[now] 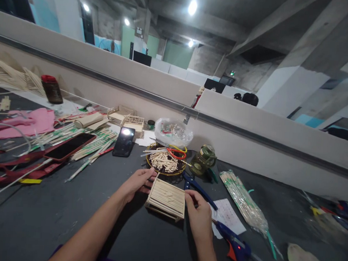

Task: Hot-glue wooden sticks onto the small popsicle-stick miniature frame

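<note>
A small box-like model made of thin wooden sticks (167, 197) stands on the dark table (43, 221) in front of me. My left hand (138, 183) grips its left end with curled fingers. My right hand (197, 214) holds its right end, fingers bent against the side. Just behind the model is a round shallow basket (165, 165) of short cut sticks with red-handled scissors (175, 152) lying across it.
Blue pliers (198, 189) and a blue glue gun (235, 246) lie right of the model, by a paper sheet (228, 217) and a bag of sticks (245, 203). Two phones (124, 141), loose sticks, pink paper and small stick models lie to the left. A grey partition wall runs behind.
</note>
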A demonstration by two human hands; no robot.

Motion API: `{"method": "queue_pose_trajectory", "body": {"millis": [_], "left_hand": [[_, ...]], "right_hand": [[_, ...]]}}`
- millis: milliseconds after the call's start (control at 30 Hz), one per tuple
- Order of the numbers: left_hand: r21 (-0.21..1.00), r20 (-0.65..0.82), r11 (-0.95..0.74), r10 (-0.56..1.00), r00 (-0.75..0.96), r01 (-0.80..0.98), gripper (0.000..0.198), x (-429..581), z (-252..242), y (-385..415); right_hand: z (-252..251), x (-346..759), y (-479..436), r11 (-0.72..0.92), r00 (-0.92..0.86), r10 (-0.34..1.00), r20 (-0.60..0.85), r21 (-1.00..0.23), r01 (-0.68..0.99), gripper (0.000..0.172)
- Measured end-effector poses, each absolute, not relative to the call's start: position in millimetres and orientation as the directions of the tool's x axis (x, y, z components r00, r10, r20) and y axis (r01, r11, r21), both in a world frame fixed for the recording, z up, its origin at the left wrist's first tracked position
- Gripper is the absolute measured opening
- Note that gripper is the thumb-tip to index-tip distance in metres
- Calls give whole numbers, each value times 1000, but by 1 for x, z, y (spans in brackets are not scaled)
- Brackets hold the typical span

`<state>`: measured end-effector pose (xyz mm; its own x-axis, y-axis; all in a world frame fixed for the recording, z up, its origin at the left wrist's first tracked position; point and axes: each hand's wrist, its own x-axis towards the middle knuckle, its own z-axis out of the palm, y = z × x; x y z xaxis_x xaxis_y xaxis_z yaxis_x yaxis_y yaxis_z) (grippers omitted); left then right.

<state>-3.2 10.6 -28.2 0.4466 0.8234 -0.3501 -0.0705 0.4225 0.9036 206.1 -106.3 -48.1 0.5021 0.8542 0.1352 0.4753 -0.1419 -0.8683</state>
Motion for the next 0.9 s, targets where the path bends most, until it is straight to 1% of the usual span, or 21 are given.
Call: {"method": "queue_pose_trajectory", "body": {"millis": [100,200,333,400,533,633,800,867,900], "left_hand": [[902,-353,426,825,441,-73,60,-3,-29,11],[898,-347,430,820,456,-90,58,-2,-33,13],[896,-335,430,815,473,-107,55,-2,-37,15],[895,-330,430,819,470,-120,53,-2,-38,15],[889,-330,437,822,464,-140,52,-2,-38,15],[886,-336,440,827,450,-147,52,-3,-39,16],[891,-340,435,829,444,-129,51,-3,-37,16],[892,-348,436,829,437,-119,51,-2,-35,15],[891,-352,439,829,435,-114,52,-2,-34,15]], "right_hand": [[-36,202,-104,-120,458,872,174,-831,544,28],[-18,196,-99,-98,370,906,203,-752,652,23],[0,184,-84,-53,215,952,218,-574,817,18],[2,175,-76,-9,139,963,231,-488,873,17],[-3,159,-65,69,31,960,279,-341,938,15],[-8,151,-64,105,-24,955,297,-260,960,14],[-12,148,-65,118,-51,950,308,-203,972,18],[-12,151,-66,138,-51,943,328,-247,959,19],[-11,153,-67,151,-42,939,340,-300,942,19]]}}
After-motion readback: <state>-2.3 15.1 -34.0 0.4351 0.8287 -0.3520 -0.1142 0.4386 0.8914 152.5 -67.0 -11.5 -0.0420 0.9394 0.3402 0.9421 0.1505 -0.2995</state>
